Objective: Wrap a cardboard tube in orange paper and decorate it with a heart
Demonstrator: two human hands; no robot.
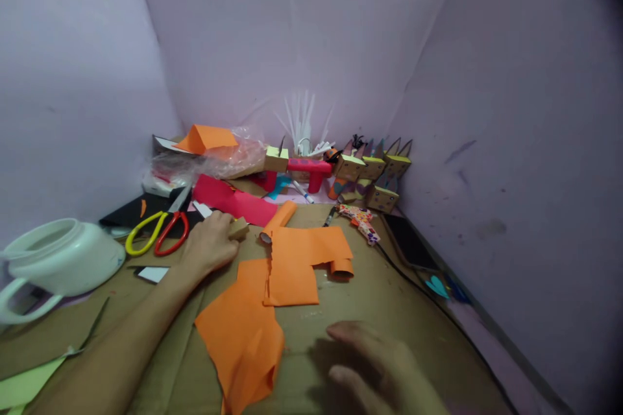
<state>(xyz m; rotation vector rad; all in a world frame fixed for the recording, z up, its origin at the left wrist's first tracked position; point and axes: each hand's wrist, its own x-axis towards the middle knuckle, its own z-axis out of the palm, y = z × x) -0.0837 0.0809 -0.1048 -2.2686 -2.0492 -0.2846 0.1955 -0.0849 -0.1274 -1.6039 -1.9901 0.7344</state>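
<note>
My left hand [210, 243] reaches forward on the left, its fingers curled down and closed on a small tan cardboard piece [239, 228], partly hidden by the hand. My right hand [382, 369] hovers low at the front, thumb and fingers apart, holding nothing and slightly blurred. Between the hands lie cut orange paper sheets: an angular piece [294, 266] and a creased sheet [246, 337] nearer me. A rolled orange paper tube [280, 220] rests behind them. Scissors [165, 224] with yellow and red handles lie just left of my left hand.
A white mug-like pot [63, 259] lies on its side at left. A patterned glue gun [360, 220] with a black cord and a phone [409, 243] are at right. Behind stand cardboard animal heads [372, 168], white strips [304, 120], and pink paper [233, 200] beside plastic wrap.
</note>
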